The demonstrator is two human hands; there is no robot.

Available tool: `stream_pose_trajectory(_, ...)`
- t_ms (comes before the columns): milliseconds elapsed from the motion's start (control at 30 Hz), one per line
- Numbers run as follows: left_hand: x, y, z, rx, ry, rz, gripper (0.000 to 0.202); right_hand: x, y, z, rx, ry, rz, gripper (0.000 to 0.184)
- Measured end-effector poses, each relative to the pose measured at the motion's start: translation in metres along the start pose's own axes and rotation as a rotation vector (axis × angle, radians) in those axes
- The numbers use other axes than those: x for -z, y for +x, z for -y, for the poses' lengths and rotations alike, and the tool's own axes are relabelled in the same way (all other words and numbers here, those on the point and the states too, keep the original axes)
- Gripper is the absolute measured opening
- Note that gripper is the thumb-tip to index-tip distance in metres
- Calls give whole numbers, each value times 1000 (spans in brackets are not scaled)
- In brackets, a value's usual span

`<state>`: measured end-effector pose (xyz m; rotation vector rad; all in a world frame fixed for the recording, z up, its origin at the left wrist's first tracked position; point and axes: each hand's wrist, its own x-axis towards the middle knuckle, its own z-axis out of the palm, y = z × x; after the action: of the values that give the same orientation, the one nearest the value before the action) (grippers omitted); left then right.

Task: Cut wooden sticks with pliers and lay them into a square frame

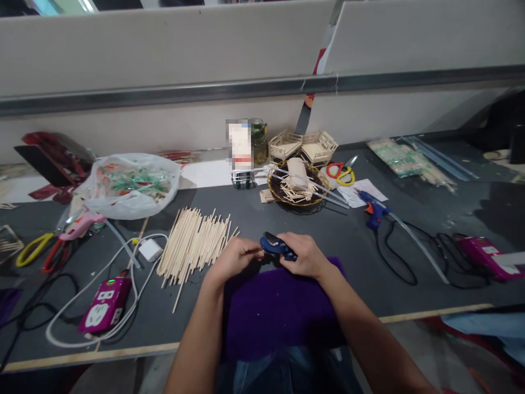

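My right hand [305, 253] is closed around dark blue hand cutters [275, 244], whose head points left. Close to that head, my left hand [235, 257] is pinched with its fingertips together; what it holds is too small and shaded to make out. Both hands are above the far edge of a purple cloth [283, 312] at the front of the table. Left of my left hand lies a spread of thin wooden sticks [188, 246]. Beyond the hands stands a brown basket [281, 200] with short stick pieces and a pale roll in it.
Hexagonal stick trays [318, 148] stand behind the basket, beside scissors [342, 174]. A blue glue gun [374, 210] lies on the right. A plastic bag [135, 186], a pink glue gun [82, 225], a magenta power box [107, 303] and white cable occupy the left.
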<state>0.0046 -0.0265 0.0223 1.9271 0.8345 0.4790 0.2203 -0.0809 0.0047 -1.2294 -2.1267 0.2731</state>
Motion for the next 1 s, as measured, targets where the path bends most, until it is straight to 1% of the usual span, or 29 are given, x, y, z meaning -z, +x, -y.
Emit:
stream_pose_trajectory(300,4,1,8,96,-101,14,24,-5,9,-7,-44,94,87,24)
stream_pose_trajectory(367,4,2,8,131,-165,25,25,-4,12,-7,-58,121,106,22)
stream_pose_trajectory(433,0,4,7,147,-274,9,26,-2,16,-7,-79,146,127,20)
stream_pose_trajectory(500,-7,9,4,165,-410,-62,30,0,19,-8,-106,158,145,18)
stream_pose_trajectory(633,-24,22,-2,236,-665,-282,42,3,28,-11,-215,186,136,19)
stream_pose_trajectory(767,-30,29,-3,268,-843,-413,49,0,38,-15,-309,250,143,12)
stream_pose_trajectory(867,-28,30,0,287,-918,-473,53,-3,45,-15,-354,304,181,11)
stream_pose_trajectory(1000,-30,35,1,361,-900,-497,65,-6,50,-15,-403,328,248,16)
